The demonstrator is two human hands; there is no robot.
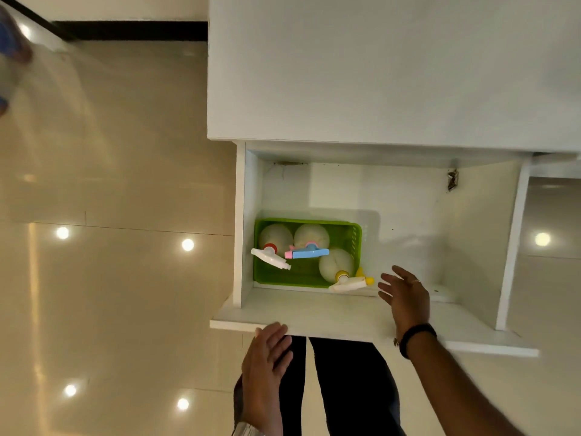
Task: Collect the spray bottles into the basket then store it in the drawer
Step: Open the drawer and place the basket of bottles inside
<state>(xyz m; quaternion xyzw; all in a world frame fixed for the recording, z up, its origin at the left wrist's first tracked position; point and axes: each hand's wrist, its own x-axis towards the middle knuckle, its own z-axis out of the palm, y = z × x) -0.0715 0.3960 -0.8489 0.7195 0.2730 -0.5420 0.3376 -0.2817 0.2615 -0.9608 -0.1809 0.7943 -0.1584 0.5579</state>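
Observation:
A green basket [353, 243] sits inside the pulled-out white drawer [317, 316], against its left wall. Three white spray bottles stand in it: one with a red collar [271, 251], one with a blue and pink head [308, 251], one with a yellow collar [342, 275] at the basket's front right corner. My right hand [405, 297] hovers open over the drawer's front edge, just right of the yellow bottle, holding nothing. My left hand [267, 354] lies flat with fingers on the drawer's front panel, below the basket.
The white cabinet top [393, 67] spans above the drawer. Glossy beige floor tiles [110, 184] with light reflections lie to the left. My dark-trousered legs [345, 388] stand right under the drawer front. A blurred figure [9, 51] is at the far top left.

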